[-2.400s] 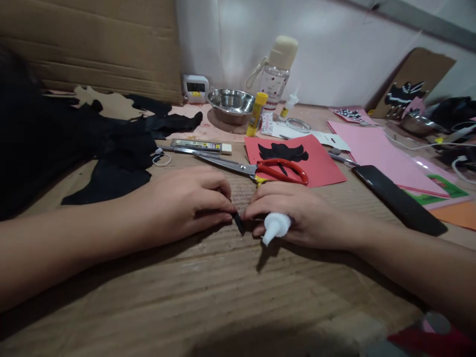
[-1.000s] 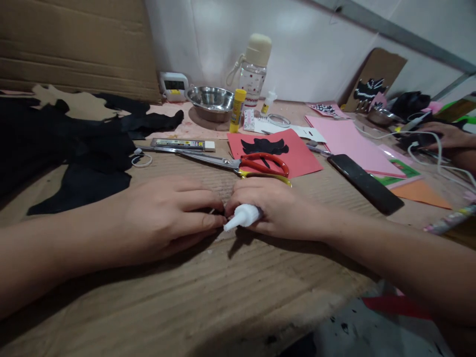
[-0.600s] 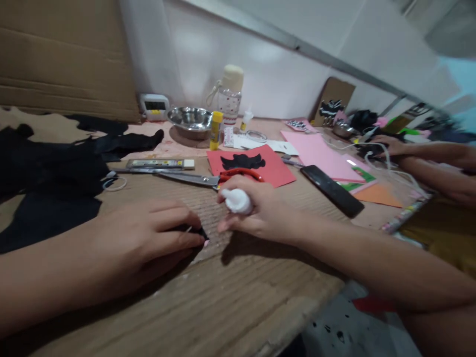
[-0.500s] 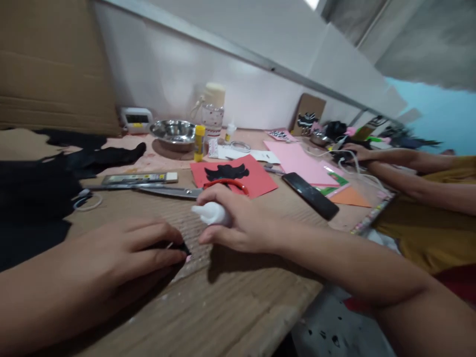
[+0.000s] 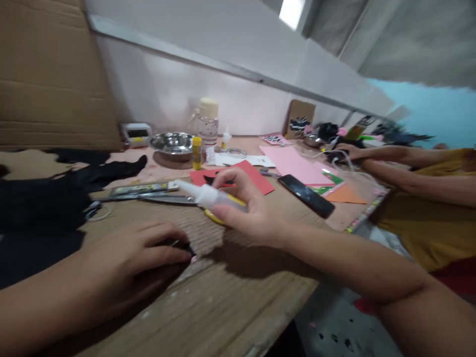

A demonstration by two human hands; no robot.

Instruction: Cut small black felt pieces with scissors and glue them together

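My right hand [image 5: 249, 213] is wrapped round a small glue bottle [image 5: 213, 197], raised above the wooden tabletop with its pointed white nozzle toward the left. Low on the table, my left hand [image 5: 137, 255] pinches a small black piece [image 5: 189, 249] with a bit of pink at its edge; most of that piece is hidden under the fingers. Scissors [image 5: 167, 198] lie behind the bottle, their handles partly covered by my right hand. Behind that hand is a red sheet [image 5: 256, 176] bearing a black cut-out shape [image 5: 210, 179], also partly covered.
Black cloth-like pieces [image 5: 40, 203] lie at left below cardboard [image 5: 48, 74]. A metal bowl [image 5: 171, 144], glue stick [image 5: 197, 153] and flask [image 5: 208, 121] stand at the back. A phone [image 5: 307, 196] and pink sheets [image 5: 293, 166] lie right, near another person's arms [image 5: 405, 173].
My right hand has lifted and turned the glue bottle, so its nozzle now points up and left. My left hand keeps its pinch. The camera view has shifted slightly.
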